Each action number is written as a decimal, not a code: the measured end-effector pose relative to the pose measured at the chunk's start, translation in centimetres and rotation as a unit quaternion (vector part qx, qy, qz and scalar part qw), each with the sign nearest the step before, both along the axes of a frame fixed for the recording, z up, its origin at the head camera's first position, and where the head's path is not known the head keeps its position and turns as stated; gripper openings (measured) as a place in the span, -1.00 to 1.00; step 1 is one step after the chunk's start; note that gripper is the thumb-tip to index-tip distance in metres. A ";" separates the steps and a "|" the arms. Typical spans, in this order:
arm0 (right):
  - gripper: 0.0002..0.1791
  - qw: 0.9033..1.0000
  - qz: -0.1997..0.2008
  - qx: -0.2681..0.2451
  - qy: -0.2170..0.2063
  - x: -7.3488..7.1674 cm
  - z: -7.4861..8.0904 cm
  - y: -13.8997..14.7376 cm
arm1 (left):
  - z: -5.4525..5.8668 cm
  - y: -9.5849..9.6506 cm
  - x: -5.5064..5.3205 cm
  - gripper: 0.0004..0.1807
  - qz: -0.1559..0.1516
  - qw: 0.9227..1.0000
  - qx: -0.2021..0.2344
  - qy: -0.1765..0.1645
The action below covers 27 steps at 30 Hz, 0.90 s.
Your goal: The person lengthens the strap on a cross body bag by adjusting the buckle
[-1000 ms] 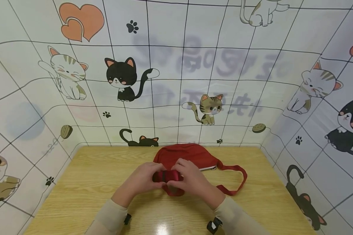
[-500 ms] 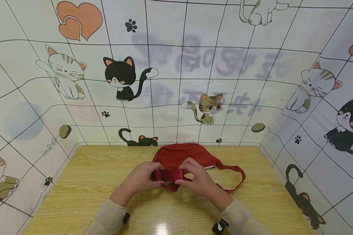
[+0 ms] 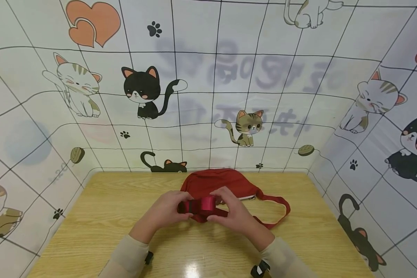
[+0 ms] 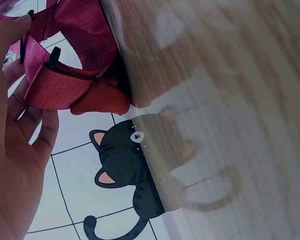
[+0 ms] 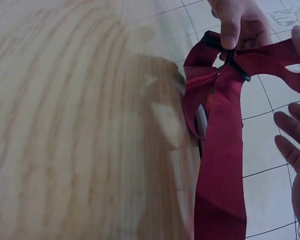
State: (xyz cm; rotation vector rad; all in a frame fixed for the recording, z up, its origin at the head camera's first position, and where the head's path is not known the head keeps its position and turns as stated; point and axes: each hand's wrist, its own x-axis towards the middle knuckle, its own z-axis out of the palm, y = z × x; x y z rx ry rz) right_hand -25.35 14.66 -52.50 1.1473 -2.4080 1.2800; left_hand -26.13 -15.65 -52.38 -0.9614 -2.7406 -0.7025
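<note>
A red waist bag [image 3: 219, 183] lies on the table, its strap [image 3: 208, 204] raised in front between both hands. My left hand [image 3: 166, 210] pinches the strap beside a black slider buckle [image 5: 235, 62]; its thumb lies against the buckle in the right wrist view. My right hand [image 3: 231, 210] holds a folded loop of the webbing between curved thumb and forefinger, at the edges. In the right wrist view its other fingers [image 5: 291, 127] stand apart from the webbing. The left wrist view shows the strap [image 4: 57, 87] looping past my left fingers [image 4: 45, 125].
Another stretch of strap [image 3: 285, 210] trails in a loop to the bag's right. The wooden table [image 3: 118, 189] has a glossy cover. Walls of cat-patterned cloth [image 3: 194, 77] stand at its back and sides.
My right hand has moved slightly right, away from the left. The strap between them was drawn out flatter, then its end curled up into a rounded loop. The left hand has barely moved.
</note>
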 end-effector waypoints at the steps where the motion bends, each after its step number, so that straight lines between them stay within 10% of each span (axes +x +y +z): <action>1: -0.25 1.000 -0.006 0.017 -0.013 0.0 -0.2 0.1 | 0.0 0.0 0.0 -0.52 -0.001 1.000 0.000 0.002; 11: -0.35 0.977 -0.112 0.172 -0.066 -0.1 -1.6 0.1 | 0.0 -0.1 -0.1 -0.53 0.000 1.000 0.002 -0.007; 27: -0.72 0.982 -0.086 0.168 -0.018 -0.5 -1.8 2.1 | -0.2 -0.5 -0.3 -0.55 0.006 1.000 -0.006 -0.015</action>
